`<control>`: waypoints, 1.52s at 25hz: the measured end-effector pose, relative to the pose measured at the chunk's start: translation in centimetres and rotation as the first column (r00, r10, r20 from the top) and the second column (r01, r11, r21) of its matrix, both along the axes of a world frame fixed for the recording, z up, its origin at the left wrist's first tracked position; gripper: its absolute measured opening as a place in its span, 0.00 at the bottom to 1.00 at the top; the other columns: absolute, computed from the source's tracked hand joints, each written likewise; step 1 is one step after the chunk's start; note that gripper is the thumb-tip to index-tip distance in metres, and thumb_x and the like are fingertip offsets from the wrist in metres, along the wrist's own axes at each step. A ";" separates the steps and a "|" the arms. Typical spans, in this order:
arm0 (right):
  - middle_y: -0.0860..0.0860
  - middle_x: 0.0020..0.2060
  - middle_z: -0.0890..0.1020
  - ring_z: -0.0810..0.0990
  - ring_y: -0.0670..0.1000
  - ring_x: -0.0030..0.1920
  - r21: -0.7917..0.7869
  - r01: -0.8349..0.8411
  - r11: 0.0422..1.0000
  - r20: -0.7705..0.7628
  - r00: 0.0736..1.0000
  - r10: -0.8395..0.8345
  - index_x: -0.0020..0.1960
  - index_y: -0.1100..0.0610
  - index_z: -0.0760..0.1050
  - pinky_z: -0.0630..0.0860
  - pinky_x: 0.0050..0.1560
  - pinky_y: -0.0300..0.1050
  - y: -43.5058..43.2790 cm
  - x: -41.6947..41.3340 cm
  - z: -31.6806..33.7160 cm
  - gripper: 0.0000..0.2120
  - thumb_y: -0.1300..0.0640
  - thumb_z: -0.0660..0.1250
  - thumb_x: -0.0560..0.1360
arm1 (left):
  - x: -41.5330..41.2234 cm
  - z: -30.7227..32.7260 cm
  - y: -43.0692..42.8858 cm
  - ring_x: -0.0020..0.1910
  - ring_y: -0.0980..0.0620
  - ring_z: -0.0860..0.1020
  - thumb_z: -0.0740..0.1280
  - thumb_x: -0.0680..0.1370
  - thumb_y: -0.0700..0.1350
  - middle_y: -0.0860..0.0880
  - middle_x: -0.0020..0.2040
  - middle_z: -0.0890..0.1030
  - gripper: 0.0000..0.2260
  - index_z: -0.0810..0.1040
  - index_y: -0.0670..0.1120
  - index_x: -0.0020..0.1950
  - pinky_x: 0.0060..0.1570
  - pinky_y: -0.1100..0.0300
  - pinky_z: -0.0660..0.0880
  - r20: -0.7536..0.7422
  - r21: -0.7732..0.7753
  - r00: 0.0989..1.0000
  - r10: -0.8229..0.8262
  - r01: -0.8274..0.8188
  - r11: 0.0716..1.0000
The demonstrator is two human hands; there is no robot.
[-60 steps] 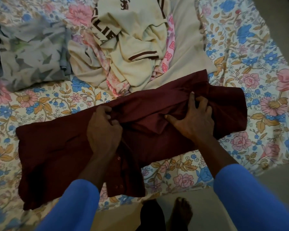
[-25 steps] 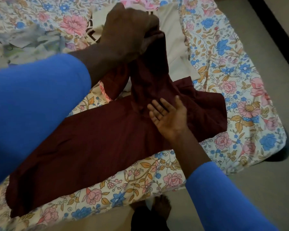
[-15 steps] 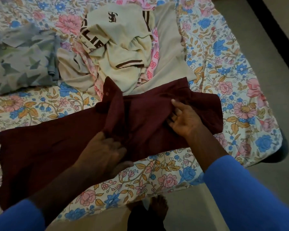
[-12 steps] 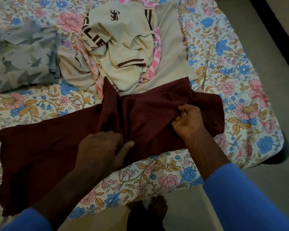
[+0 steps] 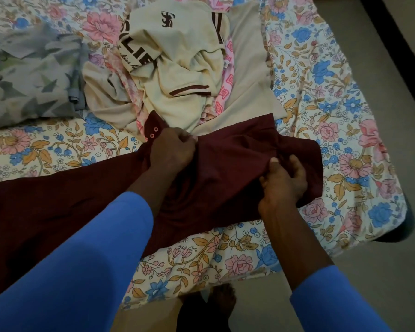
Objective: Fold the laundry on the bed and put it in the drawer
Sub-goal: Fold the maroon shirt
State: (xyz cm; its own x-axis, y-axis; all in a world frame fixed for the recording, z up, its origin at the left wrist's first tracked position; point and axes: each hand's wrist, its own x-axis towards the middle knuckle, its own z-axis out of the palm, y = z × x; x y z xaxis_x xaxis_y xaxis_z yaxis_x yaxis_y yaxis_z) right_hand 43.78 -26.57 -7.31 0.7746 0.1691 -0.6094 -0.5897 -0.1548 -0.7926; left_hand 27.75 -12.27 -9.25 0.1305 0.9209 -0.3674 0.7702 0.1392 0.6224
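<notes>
A dark maroon shirt (image 5: 58, 212) lies spread across the near part of the bed (image 5: 345, 116), its buttoned edge poking up at the far side. My left hand (image 5: 171, 149) grips a bunch of the maroon cloth near those buttons. My right hand (image 5: 283, 180) pinches a fold of the same shirt toward its right end, thumb up. Behind the shirt sits a heap of unfolded laundry: a cream shirt with brown lettering (image 5: 177, 68) on top of a pink patterned piece (image 5: 223, 92) and a beige cloth (image 5: 247, 63).
A grey-green leaf-print garment (image 5: 31, 77) lies at the far left of the bed. The bed's corner (image 5: 393, 231) and bare floor (image 5: 393, 283) are to the right. My feet stand at the bed's near edge. No drawer is in view.
My left hand lifted a sleeve high, laid it across the shirt, then moved from the near edge up to the buttoned edge. My right hand went from flat on the cloth to pinching a fold.
</notes>
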 end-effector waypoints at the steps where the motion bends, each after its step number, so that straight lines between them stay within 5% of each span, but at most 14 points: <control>1: 0.47 0.56 0.81 0.84 0.49 0.53 -0.031 0.017 0.999 0.020 1.000 -0.017 0.75 0.49 0.70 0.83 0.48 0.42 0.1 0.0 -0.1 0.26 0.64 0.69 0.80 | -0.1 -0.3 0.2 0.51 0.48 0.84 0.73 0.77 0.54 0.50 0.48 0.86 0.07 0.85 0.53 0.51 0.54 0.56 0.77 0.093 -0.008 0.995 0.033 -0.033 0.999; 4: 0.50 0.64 0.75 0.78 0.51 0.63 -0.383 -0.116 0.916 0.460 0.836 0.298 0.76 0.51 0.68 0.78 0.65 0.54 -1.0 -1.2 -0.1 0.25 0.58 0.68 0.80 | -0.7 0.2 -0.8 0.54 0.51 0.83 0.73 0.74 0.57 0.53 0.52 0.84 0.15 0.79 0.56 0.59 0.60 0.47 0.80 0.235 -0.010 0.971 0.037 -0.036 0.999; 6: 0.53 0.70 0.72 0.71 0.51 0.71 -0.497 -0.324 0.805 0.731 0.343 0.590 0.75 0.52 0.70 0.71 0.71 0.53 -1.5 -3.0 -0.9 0.24 0.55 0.67 0.80 | -1.9 0.6 -2.6 0.60 0.50 0.79 0.71 0.76 0.58 0.53 0.58 0.80 0.18 0.76 0.56 0.64 0.63 0.45 0.76 0.071 0.222 0.997 -0.031 0.014 0.975; 8: 0.52 0.76 0.69 0.64 0.51 0.78 -0.535 -0.616 0.578 0.695 0.068 0.716 0.77 0.52 0.70 0.66 0.76 0.54 -0.9 -4.4 -2.5 0.24 0.52 0.65 0.82 | -3.8 1.5 -4.9 0.69 0.46 0.72 0.71 0.75 0.59 0.49 0.67 0.74 0.24 0.72 0.55 0.68 0.66 0.41 0.70 -0.205 0.374 0.978 0.031 0.049 0.926; 10: 0.51 0.81 0.62 0.55 0.51 0.83 -0.561 -0.726 0.398 0.559 0.023 0.829 0.81 0.51 0.64 0.59 0.80 0.56 -0.3 -5.0 -4.7 0.28 0.45 0.60 0.83 | -5.6 1.1 -6.2 0.72 0.43 0.69 0.74 0.75 0.57 0.47 0.72 0.72 0.29 0.70 0.54 0.72 0.67 0.40 0.68 -0.290 0.279 0.953 0.081 0.003 0.960; 13: 0.50 0.84 0.51 0.45 0.49 0.84 -0.733 -0.626 0.267 0.397 -0.076 0.915 0.85 0.51 0.52 0.46 0.83 0.53 -0.1 -5.1 -7.0 0.37 0.34 0.47 0.82 | -7.6 0.7 -5.4 0.63 0.48 0.78 0.74 0.77 0.48 0.52 0.59 0.80 0.18 0.77 0.50 0.66 0.60 0.57 0.72 0.063 0.161 0.956 0.287 -0.293 0.942; 17: 0.50 0.85 0.50 0.44 0.50 0.84 -0.807 -0.528 0.263 0.369 -0.104 0.924 0.85 0.50 0.51 0.43 0.81 0.50 0.1 -6.0 -7.5 0.37 0.33 0.45 0.81 | -11.3 3.4 -5.5 0.53 0.54 0.82 0.74 0.73 0.44 0.53 0.55 0.82 0.17 0.79 0.49 0.62 0.57 0.56 0.80 0.437 0.064 0.445 0.782 -0.882 0.467; 19: 0.50 0.85 0.51 0.45 0.51 0.84 -0.827 -0.490 0.276 0.363 -0.092 0.927 0.85 0.50 0.51 0.46 0.82 0.53 0.1 -6.1 -7.7 0.36 0.34 0.47 0.82 | -13.5 4.7 -7.0 0.50 0.56 0.83 0.72 0.73 0.39 0.51 0.57 0.82 0.20 0.77 0.49 0.64 0.45 0.61 0.82 0.556 -0.124 0.072 0.828 -0.978 0.169; 21: 0.51 0.84 0.52 0.45 0.53 0.84 -0.837 -0.480 0.262 0.334 -0.070 0.940 0.85 0.51 0.52 0.47 0.82 0.57 0.3 -6.6 -7.3 0.36 0.36 0.52 0.82 | -15.5 5.3 -8.9 0.47 0.55 0.83 0.72 0.74 0.40 0.49 0.56 0.83 0.19 0.79 0.48 0.65 0.39 0.63 0.80 0.513 -0.279 -0.112 0.851 -0.959 0.042; 24: 0.55 0.83 0.56 0.47 0.59 0.84 -0.850 -0.429 0.305 0.325 0.028 0.945 0.83 0.52 0.56 0.49 0.81 0.63 1.2 -8.1 -5.8 0.36 0.44 0.62 0.80 | -16.4 5.5 -12.2 0.62 0.49 0.80 0.75 0.72 0.44 0.45 0.68 0.78 0.25 0.76 0.49 0.69 0.54 0.60 0.75 0.323 -0.041 0.172 0.931 -0.980 0.195; 28: 0.54 0.82 0.60 0.53 0.58 0.83 -0.843 -0.454 0.289 0.463 -0.338 0.820 0.81 0.49 0.62 0.55 0.78 0.64 4.6 -9.1 -4.5 0.29 0.46 0.60 0.82 | -16.3 4.6 -12.6 0.79 0.45 0.63 0.73 0.76 0.55 0.48 0.79 0.66 0.29 0.70 0.53 0.75 0.75 0.39 0.57 -0.174 0.348 0.877 0.447 -0.370 0.861; 31: 0.52 0.84 0.54 0.49 0.58 0.84 -0.900 -0.432 0.058 0.253 -0.410 0.876 0.84 0.46 0.54 0.48 0.81 0.65 7.8 -8.2 -6.3 0.30 0.38 0.52 0.84 | -18.3 2.4 -8.5 0.68 0.44 0.75 0.66 0.79 0.64 0.48 0.67 0.78 0.23 0.74 0.54 0.70 0.73 0.40 0.61 -0.516 0.047 0.856 -0.041 0.076 0.996; 34: 0.52 0.85 0.49 0.45 0.60 0.84 -0.949 -0.309 0.067 0.198 -0.416 0.887 0.85 0.47 0.46 0.44 0.81 0.64 7.8 -8.1 -8.5 0.34 0.35 0.47 0.84 | -21.6 4.0 -4.5 0.54 0.49 0.80 0.67 0.82 0.58 0.50 0.56 0.84 0.12 0.83 0.53 0.58 0.57 0.52 0.73 -0.298 -0.152 0.928 -0.225 0.186 0.971; 38: 0.52 0.85 0.49 0.46 0.61 0.83 -0.961 -0.246 0.128 0.220 -0.396 0.892 0.85 0.47 0.44 0.44 0.81 0.64 7.6 -8.8 -8.8 0.35 0.34 0.43 0.83 | -23.7 4.1 -4.5 0.61 0.51 0.77 0.67 0.83 0.51 0.51 0.63 0.80 0.12 0.85 0.49 0.62 0.61 0.53 0.73 -0.192 0.202 0.953 -0.233 0.271 0.941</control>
